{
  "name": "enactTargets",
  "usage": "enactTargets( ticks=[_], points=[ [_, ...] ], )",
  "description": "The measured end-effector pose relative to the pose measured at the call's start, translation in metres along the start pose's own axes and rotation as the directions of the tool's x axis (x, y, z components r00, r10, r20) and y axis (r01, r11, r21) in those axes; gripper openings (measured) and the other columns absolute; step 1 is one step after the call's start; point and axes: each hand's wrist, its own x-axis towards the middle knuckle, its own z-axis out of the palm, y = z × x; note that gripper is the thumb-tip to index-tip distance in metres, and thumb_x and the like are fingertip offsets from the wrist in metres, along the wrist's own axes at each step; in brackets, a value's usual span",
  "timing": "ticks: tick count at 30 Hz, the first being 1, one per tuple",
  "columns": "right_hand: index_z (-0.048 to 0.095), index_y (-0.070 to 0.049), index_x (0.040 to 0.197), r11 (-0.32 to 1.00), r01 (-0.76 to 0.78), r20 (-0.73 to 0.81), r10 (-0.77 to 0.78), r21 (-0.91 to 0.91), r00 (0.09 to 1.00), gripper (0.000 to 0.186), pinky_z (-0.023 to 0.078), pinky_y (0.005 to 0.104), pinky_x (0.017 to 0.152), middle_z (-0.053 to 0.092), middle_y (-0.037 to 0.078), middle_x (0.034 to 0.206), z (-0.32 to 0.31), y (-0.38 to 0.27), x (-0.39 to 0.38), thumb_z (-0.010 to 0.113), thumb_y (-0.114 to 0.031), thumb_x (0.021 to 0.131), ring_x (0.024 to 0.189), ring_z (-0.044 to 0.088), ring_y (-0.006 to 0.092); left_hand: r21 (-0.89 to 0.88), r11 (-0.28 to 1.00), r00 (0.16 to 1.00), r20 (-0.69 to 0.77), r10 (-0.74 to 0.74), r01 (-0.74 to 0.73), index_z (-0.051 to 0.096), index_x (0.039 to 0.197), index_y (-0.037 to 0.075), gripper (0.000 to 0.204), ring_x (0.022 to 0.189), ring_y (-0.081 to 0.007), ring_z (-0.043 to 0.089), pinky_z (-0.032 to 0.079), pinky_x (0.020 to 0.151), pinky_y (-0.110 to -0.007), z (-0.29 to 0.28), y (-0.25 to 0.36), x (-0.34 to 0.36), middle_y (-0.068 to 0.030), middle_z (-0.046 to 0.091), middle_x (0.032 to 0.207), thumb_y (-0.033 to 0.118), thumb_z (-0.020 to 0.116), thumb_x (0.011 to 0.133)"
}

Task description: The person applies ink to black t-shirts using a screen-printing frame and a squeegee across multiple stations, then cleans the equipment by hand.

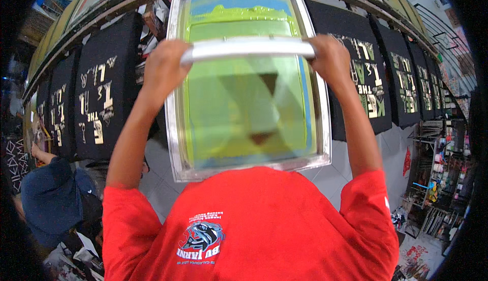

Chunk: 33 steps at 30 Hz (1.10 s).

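Note:
A metal-framed printing screen [323, 128] with green mesh lies in front of me over a black shirt. Yellow-green ink [236, 12] pools along its far end. A long silver squeegee handle [249, 48] spans the screen across its upper half. My left hand [163, 66] grips the handle's left end and my right hand [330, 57] grips its right end. Both my arms reach forward from red short sleeves. The blade below the handle is hidden from view.
Black shirts with pale printed lettering lie on pallets to the left [104, 88] and right [363, 72] along a curved bench. A person in dark blue [48, 199] crouches at lower left. Shelves with paint pots [442, 174] stand at right.

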Motion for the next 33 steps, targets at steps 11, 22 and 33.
enactTargets(
  ticks=[11, 22, 33],
  points=[
    [0.068, -0.009, 0.098, 0.986, 0.017, 0.013, -0.02, 0.167, 1.0, 0.038, 0.052, 0.0376, 0.078, 0.07, 0.006, 0.099, -0.007, -0.083, -0.272, 0.068, 0.0, 0.061, 0.091, 0.065, 0.0254, -0.211, 0.977, 0.989, 0.147, -0.01, 0.041, 0.063, 0.096, 0.001, 0.038, 0.094, -0.0309, 0.06, 0.05, 0.082, -0.041, -0.016, 0.13, -0.245, -0.0116, 0.063, 0.096, -0.004, 0.06, 0.059],
    [0.065, -0.009, 0.11, 0.983, -0.03, 0.082, 0.015, 0.183, 0.997, 0.064, 0.047, 0.0407, 0.092, 0.063, 0.008, 0.119, 0.013, -0.087, -0.307, 0.087, -0.026, 0.053, 0.112, 0.057, 0.0287, -0.21, 0.969, 0.975, 0.205, -0.087, 0.13, 0.061, 0.104, 0.002, 0.042, 0.102, -0.0339, 0.054, 0.045, 0.089, -0.044, 0.0, 0.148, -0.276, -0.0145, 0.058, 0.105, 0.013, 0.075, 0.065],
    [0.061, -0.001, 0.119, 0.693, -0.587, -0.018, 0.652, 0.419, 0.758, 0.049, 0.045, 0.0413, 0.094, 0.061, 0.021, 0.119, 0.027, -0.002, -0.324, 0.067, -0.036, 0.086, 0.108, 0.059, 0.034, -0.274, 0.643, 0.67, 0.005, -0.743, 0.715, 0.06, 0.114, -0.002, 0.044, 0.104, -0.0283, 0.056, 0.044, 0.091, -0.039, 0.009, 0.081, -0.306, -0.0163, 0.061, 0.11, 0.034, 0.065, 0.088]
  ],
)
